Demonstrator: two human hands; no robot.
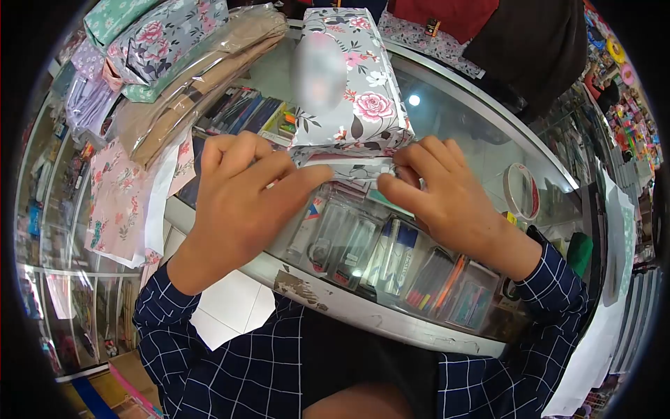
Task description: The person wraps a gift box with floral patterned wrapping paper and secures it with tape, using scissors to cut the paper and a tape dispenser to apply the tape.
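Note:
A box wrapped in grey floral paper [359, 80] lies on the glass counter in front of me. At its near end a folded paper flap [357, 170] sticks out toward me. My left hand [241, 199] has its fingers curled at the box's near left corner, the thumb stretched along the flap. My right hand [450, 199] pinches the flap's right end between thumb and fingers. Part of the flap is hidden behind the fingers.
A tape roll [522, 191] stands on the counter to the right. Plastic-wrapped paper packs [202, 87] and wrapped parcels [164, 38] are piled at the back left. Pink floral sheets [115, 202] hang at the left. Pens and stationery [398, 258] show beneath the glass.

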